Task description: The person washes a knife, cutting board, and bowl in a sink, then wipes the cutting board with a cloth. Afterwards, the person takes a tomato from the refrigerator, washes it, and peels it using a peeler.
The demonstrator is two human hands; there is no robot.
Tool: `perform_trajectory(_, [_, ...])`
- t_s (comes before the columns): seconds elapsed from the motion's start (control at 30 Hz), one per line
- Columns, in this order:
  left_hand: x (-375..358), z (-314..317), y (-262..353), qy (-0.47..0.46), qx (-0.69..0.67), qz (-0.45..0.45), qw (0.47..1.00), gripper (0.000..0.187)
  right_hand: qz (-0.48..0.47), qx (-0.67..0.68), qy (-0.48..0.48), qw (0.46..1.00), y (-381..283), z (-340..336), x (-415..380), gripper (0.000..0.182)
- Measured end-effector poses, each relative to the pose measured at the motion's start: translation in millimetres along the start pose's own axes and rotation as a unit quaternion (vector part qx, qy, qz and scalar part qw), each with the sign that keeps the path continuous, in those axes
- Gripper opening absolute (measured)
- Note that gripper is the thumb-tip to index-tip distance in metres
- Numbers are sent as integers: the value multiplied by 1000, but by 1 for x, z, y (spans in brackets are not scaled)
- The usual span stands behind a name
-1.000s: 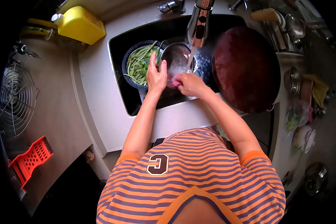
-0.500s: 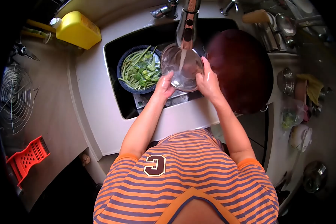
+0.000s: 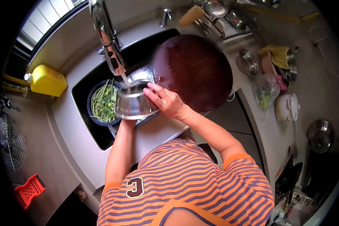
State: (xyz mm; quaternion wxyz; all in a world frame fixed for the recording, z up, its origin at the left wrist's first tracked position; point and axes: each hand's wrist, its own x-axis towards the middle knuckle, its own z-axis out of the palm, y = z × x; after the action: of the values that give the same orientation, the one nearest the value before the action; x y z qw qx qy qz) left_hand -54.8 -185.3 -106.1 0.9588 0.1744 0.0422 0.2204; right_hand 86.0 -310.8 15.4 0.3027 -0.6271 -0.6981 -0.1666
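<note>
Black sink [image 3: 99, 136] carries over its right part a round dark-red board [image 3: 199, 75]; behind the sink rises the tap [image 3: 112, 56], and in its left part sits a pot [image 3: 98, 121] of green beans [image 3: 101, 102]. Over the sink's near side, water [image 3: 124, 78] runs onto a tipped steel bowl [image 3: 135, 107], whose rim the right hand [image 3: 168, 103] holds; the left hand [image 3: 129, 122] is mostly hidden, its grip I cannot tell.

Left counter [image 3: 45, 150], frame left: carries yellow jug [image 3: 49, 81], wire rack [image 3: 12, 142], red grater [image 3: 30, 190] | Right counter [image 3: 248, 86], frame right: carries metal bowl [image 3: 247, 62], white pot [image 3: 285, 108]
</note>
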Motion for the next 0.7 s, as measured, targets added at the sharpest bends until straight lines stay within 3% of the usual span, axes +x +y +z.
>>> perform_trajectory(0.03, [-10, 3, 1, -50, -32, 22, 998, 49, -44, 21, 29, 998, 5, -4, 0, 44])
perform_trajectory(0.07, [-15, 2, -2, -44, -18, 42, 998, 48, -88, 42, 58, 994, 11, -9, 0, 43])
perform_trajectory(0.1, [-20, -3, -3, 45, 93, 60, 993, 48, -118, 64, 68, 989, 19, -20, 1, 40])
perform_trajectory(0.13, [-21, -13, -3, 155, 273, 44, 948, 47, -132, 87, 88, 983, 27, -29, 1, 31])
perform_trajectory(0.17, [-20, -27, -2, 251, 534, -38, 806, 47, -125, 93, 135, 979, 36, -38, -2, 28])
perform_trajectory(0.2, [-25, -31, -2, 270, 687, -115, 664, 47, -118, 101, 179, 971, 47, -48, -6, 26])
perform_trajectory(0.23, [-33, -24, -2, 270, 757, -154, 575, 46, -65, 110, 163, 978, 62, -65, -16, 26])
perform_trajectory(0.27, [-39, -17, -2, 272, 785, -160, 534, 46, 14, 243, 186, 952, 80, -80, -29, 28])
perform_trajectory(0.33, [-48, -4, 1, 293, 788, -112, 530, 44, 112, -110, 224, 962, 97, -128, -34, 37])
perform_trajectory(0.37, [-53, -2, 4, 297, 804, -98, 506, 44, 181, -173, 301, 920, 123, -132, -48, 46])
perform_trajectory(0.4, [-59, 0, 7, 313, 811, -81, 487, 45, 249, -160, 317, 901, 140, -150, -55, 52])
perform_trajectory(0.43, [-63, 0, 11, 334, 800, -79, 493, 45, 276, -218, 353, 867, 165, -166, -66, 40])
perform_trajectory(0.47, [-66, 1, 15, 357, 794, -86, 484, 45, 413, -204, 335, 822, 216, -183, -109, 30])
perform_trajectory(0.5, [-69, 0, 17, 371, 791, -83, 479, 44, 543, -190, 292, 764, 265, -199, -150, 38])
perform_trajectory(0.53, [-70, 0, 18, 381, 789, -77, 475, 44, 595, -178, 292, 727, 309, -213, -186, 39])
perform_trajectory(0.6, [-62, 2, 14, 370, 789, -70, 486, 41, 680, 66, 396, 613, 294, -225, -168, 42])
perform_trajectory(0.7, [-26, -28, -9, 284, 794, -104, 527, 36, 712, 155, 422, 539, 328, -231, -199, 49])
